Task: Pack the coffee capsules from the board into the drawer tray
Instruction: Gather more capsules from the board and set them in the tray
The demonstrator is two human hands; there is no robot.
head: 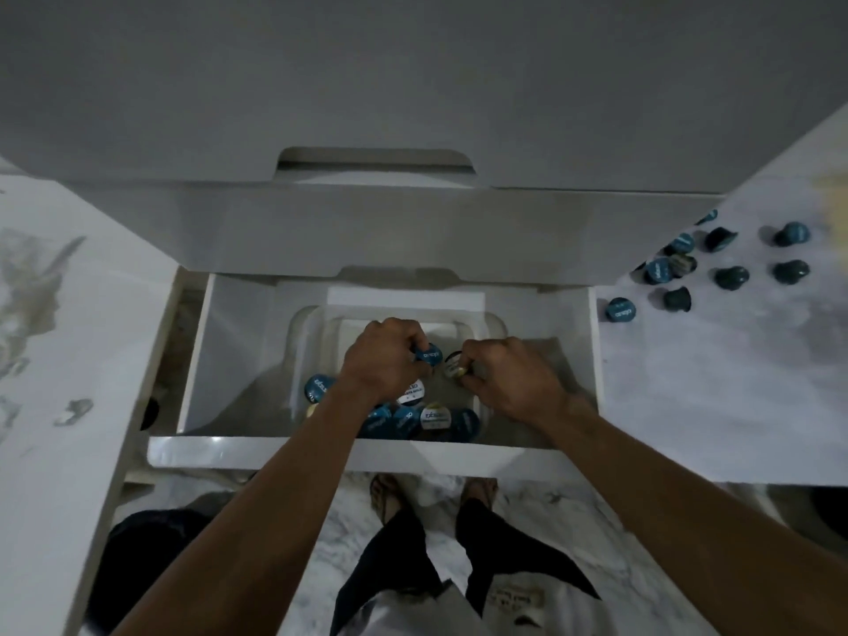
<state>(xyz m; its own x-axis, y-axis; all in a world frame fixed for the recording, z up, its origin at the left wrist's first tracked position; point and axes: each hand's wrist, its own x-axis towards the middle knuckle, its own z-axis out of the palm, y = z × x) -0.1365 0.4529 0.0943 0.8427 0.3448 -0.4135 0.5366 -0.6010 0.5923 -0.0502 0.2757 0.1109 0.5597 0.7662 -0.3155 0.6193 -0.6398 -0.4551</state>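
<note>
An open white drawer (174,445) holds a clear tray (303,342) with several blue-lidded coffee capsules (404,420) piled along its near side. Both hands are inside the tray. My left hand (385,360) is closed on a blue capsule (428,354). My right hand (504,374) grips a darker capsule with a pale lid (454,365). The two hands sit close together, almost touching. Several more blue capsules (732,276) lie scattered on the white marbled surface (711,397) to the right of the drawer.
A white countertop (59,314) runs along the left. The white cabinet front (413,84) with a handle cut-out rises behind the drawer. Below, my feet stand on a marbled floor (527,502), and a dark round object (142,539) sits at the lower left.
</note>
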